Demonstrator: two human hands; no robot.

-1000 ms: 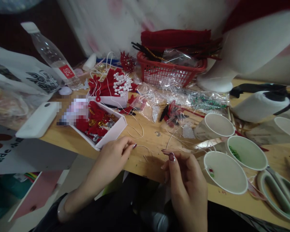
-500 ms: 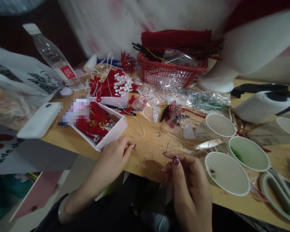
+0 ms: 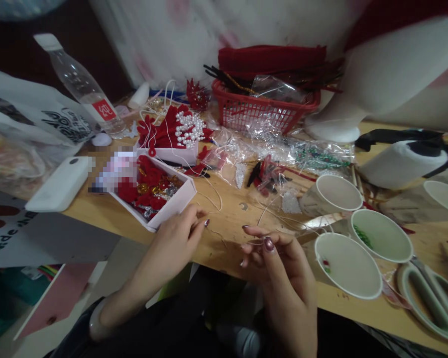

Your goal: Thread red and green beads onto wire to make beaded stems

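Note:
My left hand (image 3: 179,236) is closed beside the front corner of a white box (image 3: 173,205), thumb and fingertips pinched together. A thin cord (image 3: 219,234) trails from those fingertips over the table. Further right, my right hand (image 3: 283,271) pinches the thin cord between thumb and forefinger, its other fingers curled loosely beneath. Whether a bead sits at the pinch is too small to tell. Red velvety pieces (image 3: 149,171) and gold and silver trims fill the box. A paper cup (image 3: 349,268) with a few small beads stands just right of my right hand.
More paper cups (image 3: 383,236) stand at the right, near scissors (image 3: 429,298). Bagged beads (image 3: 317,154) and a red basket (image 3: 261,107) are behind. A plastic bottle (image 3: 78,82) and a white power-bank-like block (image 3: 59,184) are at the left. The table's front edge runs below my hands.
My right hand has shifted slightly left, and its forefinger has moved up and left. A stretch of cord now shows by my left fingertips. The left hand has barely moved.

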